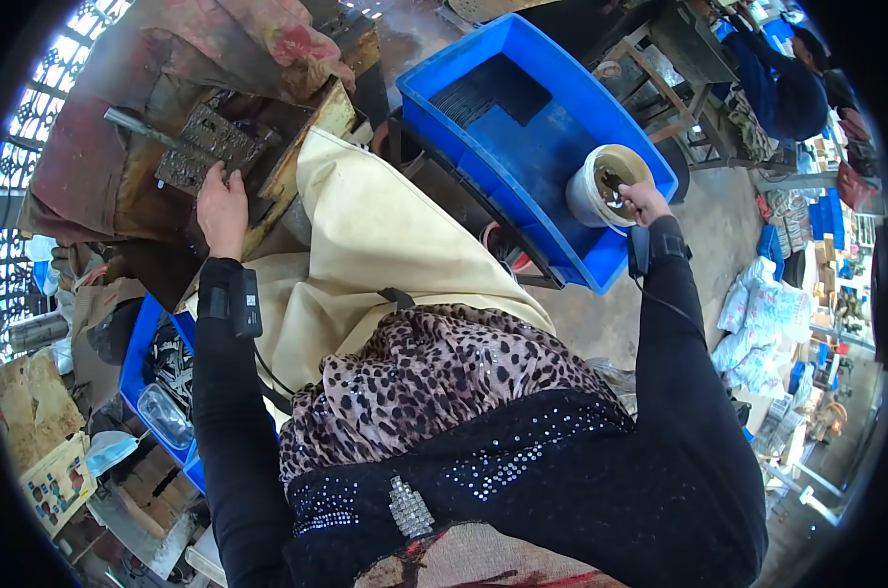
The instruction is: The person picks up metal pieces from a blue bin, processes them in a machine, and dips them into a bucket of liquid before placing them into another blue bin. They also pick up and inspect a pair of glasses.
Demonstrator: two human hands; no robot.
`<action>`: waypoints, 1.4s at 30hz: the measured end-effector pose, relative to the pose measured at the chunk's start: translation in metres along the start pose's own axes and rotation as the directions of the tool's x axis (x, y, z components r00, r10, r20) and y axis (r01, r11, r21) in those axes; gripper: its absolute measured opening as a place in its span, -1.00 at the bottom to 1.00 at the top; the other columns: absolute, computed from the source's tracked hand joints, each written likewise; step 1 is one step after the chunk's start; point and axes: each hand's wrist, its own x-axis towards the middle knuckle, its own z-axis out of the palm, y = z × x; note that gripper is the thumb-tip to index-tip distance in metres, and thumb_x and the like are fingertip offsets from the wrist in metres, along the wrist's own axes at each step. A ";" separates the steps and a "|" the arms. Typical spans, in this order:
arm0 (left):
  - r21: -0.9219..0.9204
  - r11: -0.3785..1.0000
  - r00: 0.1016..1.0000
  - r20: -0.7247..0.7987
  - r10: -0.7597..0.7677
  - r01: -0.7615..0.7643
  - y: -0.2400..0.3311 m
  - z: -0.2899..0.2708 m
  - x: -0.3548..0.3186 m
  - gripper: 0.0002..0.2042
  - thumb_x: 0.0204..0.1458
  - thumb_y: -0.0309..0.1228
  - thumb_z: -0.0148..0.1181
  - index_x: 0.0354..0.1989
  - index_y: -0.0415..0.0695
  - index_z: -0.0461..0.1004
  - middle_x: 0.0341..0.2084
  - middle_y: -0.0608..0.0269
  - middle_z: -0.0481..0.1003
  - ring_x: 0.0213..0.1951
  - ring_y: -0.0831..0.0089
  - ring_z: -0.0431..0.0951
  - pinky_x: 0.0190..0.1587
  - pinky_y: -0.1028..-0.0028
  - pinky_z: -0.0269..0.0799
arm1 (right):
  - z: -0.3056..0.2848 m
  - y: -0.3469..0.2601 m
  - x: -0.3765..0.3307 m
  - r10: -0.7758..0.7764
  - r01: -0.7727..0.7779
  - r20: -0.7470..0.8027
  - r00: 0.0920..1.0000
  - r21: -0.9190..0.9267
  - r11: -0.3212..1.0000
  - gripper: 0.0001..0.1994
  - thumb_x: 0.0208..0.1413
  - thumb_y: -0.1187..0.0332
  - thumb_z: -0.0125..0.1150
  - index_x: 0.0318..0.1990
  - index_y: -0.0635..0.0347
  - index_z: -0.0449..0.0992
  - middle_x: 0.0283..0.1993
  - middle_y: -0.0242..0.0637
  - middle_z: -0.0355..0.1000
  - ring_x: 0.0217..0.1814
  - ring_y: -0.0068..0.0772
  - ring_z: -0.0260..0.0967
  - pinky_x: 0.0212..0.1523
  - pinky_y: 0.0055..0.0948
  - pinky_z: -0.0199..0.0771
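Note:
My left hand (222, 214) rests at the near edge of a dark, oily metal block (214, 147), its fingers stretched out and holding nothing. A grey metal rod (155, 132) lies across the block, its near end close to my fingertips. Over on the right, my right hand (646, 204) is closed at the mouth of a whitish plastic bucket (586, 196). Dark material shows inside the bucket by my fingers; what I grip is too hidden to name. The bucket stands tilted in the right end of a large blue tray (522, 211).
Rows of thin dark strips (488, 90) lie in the tray's far end. A cream apron (365, 206) covers my lap, below the wooden edge (316, 137) of the work stand. Left of me, a blue crate (140, 358) holds metal parts. Another person (782, 83) is at far right.

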 end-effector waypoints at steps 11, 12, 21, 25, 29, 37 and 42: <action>0.032 0.999 0.999 0.018 0.039 -0.039 0.007 -0.003 -0.005 -0.66 0.14 -0.26 0.09 0.02 -0.16 0.45 -0.18 0.02 0.57 -0.11 0.08 0.54 -0.03 0.20 0.41 | 0.055 -0.066 -0.028 -0.437 -0.032 0.251 0.864 0.893 0.449 -0.72 0.28 0.14 0.09 -0.28 0.18 0.35 -0.54 -0.52 0.21 -0.63 -0.72 0.10 -0.68 -0.71 0.10; 0.026 0.999 0.999 0.023 0.029 -0.030 0.008 -0.003 -0.006 -0.67 0.13 -0.27 0.09 0.02 -0.16 0.45 -0.18 0.03 0.57 -0.11 0.09 0.54 -0.03 0.21 0.41 | 0.069 -0.081 -0.016 -0.350 -0.063 0.236 0.907 0.895 0.441 -0.72 0.28 0.14 0.07 -0.29 0.18 0.35 -0.56 -0.52 0.21 -0.64 -0.70 0.10 -0.69 -0.69 0.11; -0.073 0.996 0.997 0.065 -0.040 0.045 0.015 -0.006 -0.004 -0.69 0.13 -0.30 0.11 0.00 -0.18 0.46 -0.21 0.04 0.58 -0.16 0.09 0.55 -0.08 0.22 0.43 | 0.167 -0.128 0.095 -0.061 0.176 -0.171 0.983 0.808 0.562 -0.65 0.27 0.13 0.00 -0.51 0.10 0.26 -0.69 -0.38 0.21 -0.74 -0.48 0.17 -0.73 -0.49 0.13; -0.063 0.996 0.992 0.109 -0.057 0.064 0.016 -0.006 -0.004 -0.69 0.12 -0.29 0.12 -0.01 -0.19 0.46 -0.21 0.03 0.58 -0.15 0.09 0.55 -0.08 0.23 0.43 | 0.181 -0.126 0.125 0.008 0.212 -0.265 0.964 0.789 0.576 -0.71 0.26 0.22 -0.03 -0.45 0.15 0.42 -0.70 -0.33 0.26 -0.75 -0.41 0.21 -0.73 -0.44 0.13; -0.043 0.997 0.993 0.107 -0.059 0.064 0.016 -0.007 -0.005 -0.69 0.12 -0.30 0.13 -0.01 -0.18 0.47 -0.22 0.03 0.58 -0.15 0.09 0.55 -0.07 0.23 0.43 | 0.194 -0.129 0.149 -0.081 0.231 -0.300 0.950 0.506 0.831 -0.75 0.19 0.35 -0.01 -0.34 0.33 0.56 -0.58 -0.15 0.45 -0.64 -0.28 0.42 -0.68 -0.35 0.30; -0.051 0.996 0.989 0.129 -0.067 0.075 0.020 -0.010 -0.006 -0.70 0.10 -0.34 0.15 -0.01 -0.17 0.47 -0.23 0.02 0.58 -0.15 0.09 0.56 -0.06 0.24 0.43 | 0.214 -0.125 0.215 -0.501 0.436 -0.310 0.808 -0.257 0.862 -0.75 0.11 0.40 0.01 -0.47 0.35 0.56 -0.45 -0.04 0.54 -0.41 -0.13 0.56 -0.39 -0.22 0.54; -0.043 0.997 0.990 0.129 -0.061 0.067 0.023 -0.011 -0.006 -0.70 0.08 -0.36 0.17 -0.01 -0.17 0.47 -0.23 0.02 0.58 -0.15 0.08 0.55 -0.06 0.24 0.43 | 0.206 -0.133 0.202 -0.343 0.286 -0.275 0.898 -0.228 0.931 -0.73 0.06 0.37 0.05 -0.24 0.43 0.55 -0.19 0.09 0.53 -0.12 -0.02 0.52 -0.08 -0.21 0.52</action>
